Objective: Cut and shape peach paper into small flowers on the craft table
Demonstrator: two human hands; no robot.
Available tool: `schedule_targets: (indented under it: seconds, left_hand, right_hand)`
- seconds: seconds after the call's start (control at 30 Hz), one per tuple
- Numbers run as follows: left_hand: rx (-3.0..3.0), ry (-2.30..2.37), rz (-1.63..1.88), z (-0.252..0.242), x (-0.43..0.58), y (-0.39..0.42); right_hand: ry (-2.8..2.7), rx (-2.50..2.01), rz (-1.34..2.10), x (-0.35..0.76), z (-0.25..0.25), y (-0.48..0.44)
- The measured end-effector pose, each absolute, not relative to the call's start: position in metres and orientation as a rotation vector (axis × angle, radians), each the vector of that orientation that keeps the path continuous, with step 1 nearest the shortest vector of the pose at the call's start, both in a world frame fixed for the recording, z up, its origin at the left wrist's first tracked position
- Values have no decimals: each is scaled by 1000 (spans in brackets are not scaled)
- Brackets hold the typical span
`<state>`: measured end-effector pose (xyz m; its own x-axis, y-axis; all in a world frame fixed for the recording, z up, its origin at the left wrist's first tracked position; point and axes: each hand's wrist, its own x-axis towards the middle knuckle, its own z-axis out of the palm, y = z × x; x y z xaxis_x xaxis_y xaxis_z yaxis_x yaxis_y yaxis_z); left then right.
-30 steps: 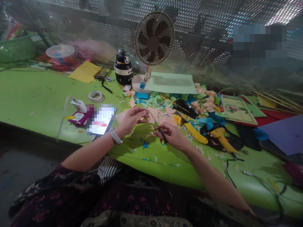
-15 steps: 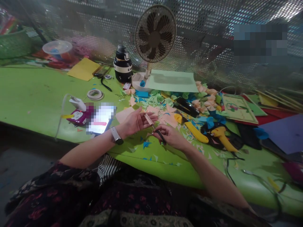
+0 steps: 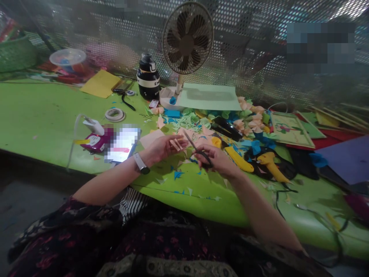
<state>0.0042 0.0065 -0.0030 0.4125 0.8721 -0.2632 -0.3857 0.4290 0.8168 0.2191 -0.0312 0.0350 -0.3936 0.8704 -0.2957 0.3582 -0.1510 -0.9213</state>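
Note:
My right hand [image 3: 216, 158] is wrapped round the dark handles of a pair of scissors [image 3: 205, 157], whose blades point up and left. Just left of the blades, my left hand [image 3: 162, 149] holds a small piece of pale pink paper [image 3: 176, 144] in its curled fingers. The paper and the blades look apart. A flat pink sheet [image 3: 151, 138] lies behind my left wrist. Blue paper scraps [image 3: 178, 175] are scattered on the green table [image 3: 161, 182] below my hands.
Cut paper pieces [image 3: 190, 122], a black stapler [image 3: 226, 128], a yellow cutter [image 3: 238, 159] and a yellow glue gun [image 3: 272, 167] lie beyond and right of my hands. A lit phone [image 3: 123, 144] and tape roll [image 3: 114, 114] are left. A fan [image 3: 187, 44] and bottle [image 3: 148, 79] stand behind.
The scissors have drawn back to the right from the paper and turned, with their blades now showing. My left fingers have curled in round the pink piece.

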Motion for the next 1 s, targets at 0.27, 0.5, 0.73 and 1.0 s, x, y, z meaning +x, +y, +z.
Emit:
schedule_targets:
  seconds: [0.27,0.5,0.73,1.0]
  left_hand:
    - [669,814,752,2,4,-2]
    - [700,793,765,5,7,-5]
    - [713,760,780,3,8,-7]
    - [707,730,734,0,11,-8]
  right_hand:
    - [-2202,-1781,524,251,22,-8]
    - [-2277,-2015,465,252,23,-5]
    - [-2335,-1534,273,241,26,-21]
    - [-2459,-1069,173,210,5,-35]
